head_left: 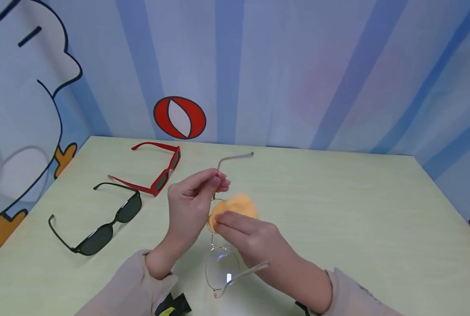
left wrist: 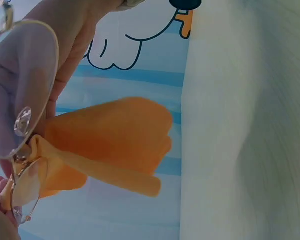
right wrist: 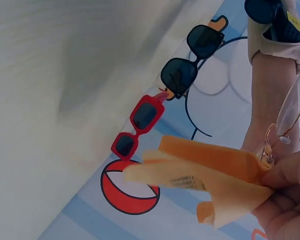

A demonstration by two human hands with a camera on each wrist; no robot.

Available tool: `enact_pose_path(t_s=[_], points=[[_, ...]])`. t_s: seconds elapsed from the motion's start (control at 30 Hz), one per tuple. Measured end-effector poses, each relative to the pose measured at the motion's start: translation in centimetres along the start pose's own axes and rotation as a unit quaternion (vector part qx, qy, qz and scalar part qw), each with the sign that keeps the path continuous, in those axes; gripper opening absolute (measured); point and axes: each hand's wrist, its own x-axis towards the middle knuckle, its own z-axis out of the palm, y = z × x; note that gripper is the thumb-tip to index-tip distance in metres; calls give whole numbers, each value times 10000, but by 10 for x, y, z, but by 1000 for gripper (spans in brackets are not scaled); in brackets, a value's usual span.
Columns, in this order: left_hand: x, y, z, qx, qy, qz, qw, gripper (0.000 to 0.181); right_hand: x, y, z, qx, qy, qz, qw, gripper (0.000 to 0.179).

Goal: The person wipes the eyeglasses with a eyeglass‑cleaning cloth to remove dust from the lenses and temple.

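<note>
My left hand (head_left: 189, 208) pinches one temple arm of a pair of thin gold-rimmed eyeglasses (head_left: 206, 272) near its hinge, holding the frame upright over the table. In my right hand (head_left: 262, 241) is an orange cleaning cloth (head_left: 240, 205), pressed around the upper lens and hiding most of it. The lower lens is uncovered, and its temple arm (head_left: 250, 271) sticks out to the right. Seen from the left wrist, the cloth (left wrist: 115, 132) drapes loosely beyond the frame. In the right wrist view, thumb and fingers (right wrist: 285, 172) pinch the cloth, which shows small dark print.
Red-framed sunglasses (head_left: 154, 192) lie unfolded at the table's back left. Black sunglasses (head_left: 96, 240) lie nearer, also with arms spread. Behind the pale table (head_left: 337, 210) stands a blue striped backdrop (head_left: 282, 79) with cartoon drawings.
</note>
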Motion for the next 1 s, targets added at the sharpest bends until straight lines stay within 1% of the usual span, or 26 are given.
enact_pose_path(t_s=[0.07,0.1,0.17,0.23,0.33,0.43,0.47,0.53,0.57,0.6,0.67,0.73,0.8,0.9,1.0], points=[[0,1,0,24,24,87,10000,14,-1,-2,3,-127,282,125,9994,13],[0,2,-1,34,37,140,9999,14,-3,-2,5,-197,456,158,9986,16],[1,4,-1,45,33,268,9996,14,-5,-1,8,-359,766,206,9962,30],[2,5,-3,49,24,363,9993,15,-7,-1,8,-481,1032,147,9934,38],[2,4,-4,31,-29,427,9991,17,-9,1,8,-527,1187,-37,9915,36],[1,4,-4,-25,-19,455,9990,17,-9,1,5,-323,1094,-219,9932,33],[0,4,-3,-44,-16,455,9990,17,-10,2,4,-218,992,-223,9946,31],[-1,4,-2,-83,-22,473,9988,17,-10,4,3,-61,790,-203,9966,23],[-2,5,-1,-91,-30,483,9988,17,-9,5,2,45,652,-122,9978,19],[-2,5,0,-79,-40,482,9988,17,-9,6,1,77,562,-87,9983,20],[-3,6,1,-53,-67,485,9988,17,-7,8,0,178,348,43,9992,31],[-4,6,2,-59,-92,501,9987,17,-5,9,-1,163,195,3,9997,42],[-4,6,3,-144,-150,475,9987,17,-3,9,-2,213,26,-95,9997,44],[-5,5,5,-394,-360,414,9977,15,-1,8,-2,330,-165,-199,9991,41],[-6,4,5,-475,-535,376,9967,15,-2,6,-1,329,-44,-99,9994,43]])
